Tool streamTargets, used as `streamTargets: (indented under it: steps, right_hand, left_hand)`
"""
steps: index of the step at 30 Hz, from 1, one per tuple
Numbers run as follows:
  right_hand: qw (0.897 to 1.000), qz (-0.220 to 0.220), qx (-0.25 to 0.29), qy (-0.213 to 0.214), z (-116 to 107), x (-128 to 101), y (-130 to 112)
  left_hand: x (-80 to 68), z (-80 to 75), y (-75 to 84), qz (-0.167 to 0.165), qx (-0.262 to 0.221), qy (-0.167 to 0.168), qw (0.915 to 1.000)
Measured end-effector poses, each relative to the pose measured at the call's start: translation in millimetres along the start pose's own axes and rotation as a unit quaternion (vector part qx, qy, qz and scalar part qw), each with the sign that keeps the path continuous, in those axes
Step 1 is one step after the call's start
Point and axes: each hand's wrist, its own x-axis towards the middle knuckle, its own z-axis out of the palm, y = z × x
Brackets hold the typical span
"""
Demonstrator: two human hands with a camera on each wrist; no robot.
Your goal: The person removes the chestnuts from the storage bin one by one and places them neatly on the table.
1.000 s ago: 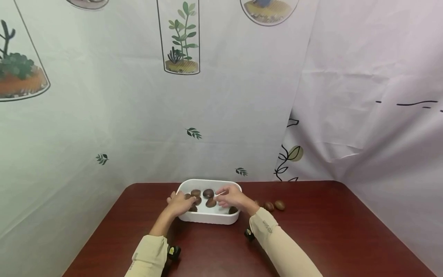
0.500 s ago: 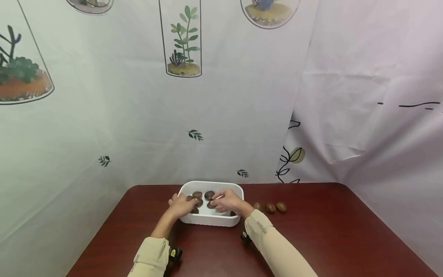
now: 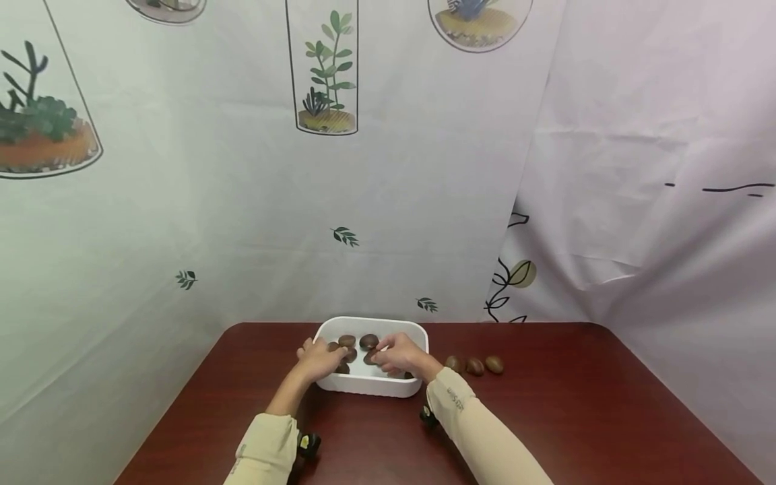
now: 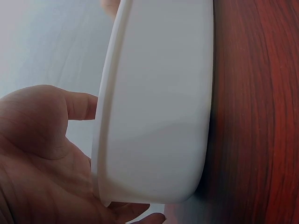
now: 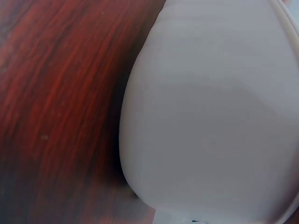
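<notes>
In the head view a white plastic tray [image 3: 370, 386] stands on the table with several glossy brown egg-shaped pieces [image 3: 368, 341] in it. My left hand [image 3: 320, 362] grips its left end, and the left wrist view shows the thumb [image 4: 82, 106] over the rim and other fingers outside the end wall. Reaching over the right side, my right hand [image 3: 401, 355] has thumb and forefinger closed at a brown egg-shaped piece [image 3: 369, 357] near the tray's middle. Those fingertips are hidden in the right wrist view, where the tray's outer wall [image 5: 201, 107] fills most of the picture.
Three more brown pieces [image 3: 475, 366] lie in a row on the dark red table [image 3: 376, 444], right of the tray. A printed white cloth [image 3: 388, 202] hangs behind the table's far edge. Dark wrist devices [image 3: 308, 444] sit below both sleeves.
My right hand has lowered into the tray and drawn its fingertips together at the middle brown piece. The left hand keeps its hold on the tray's left end. The view has shifted slightly.
</notes>
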Motion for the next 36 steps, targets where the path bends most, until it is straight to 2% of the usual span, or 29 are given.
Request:
streamTargets:
  steps: [10,15,21,26,31,36]
  right_hand:
    - [0.999,0.002,-0.047,-0.007,3.0,-0.6,-0.9]
    - [0.999,0.001,-0.048,-0.003,3.2,0.1,-0.6]
    - [0.999,0.019,-0.019,0.017,4.9,-0.8,-3.1]
    - [0.998,0.045,0.006,0.05,8.3,-0.5,-5.3]
    - [0.992,0.059,0.07,0.084,10.4,1.2,-6.5]
    - [0.986,0.065,0.125,0.084,11.5,4.1,-6.6]
  left_hand:
    - [1.2,2.0,-0.8,0.0,0.0,0.001,1.0]
    - [1.4,1.8,-0.7,0.001,0.004,0.003,1.0]
    - [1.1,1.9,-0.2,-0.004,0.001,0.004,1.0]
    - [1.7,2.9,-1.4,0.005,0.006,0.008,0.9999]
    - [2.1,2.6,-2.5,0.005,0.002,0.005,1.0]
    - [2.2,2.2,-1.7,0.004,0.005,0.003,1.0]
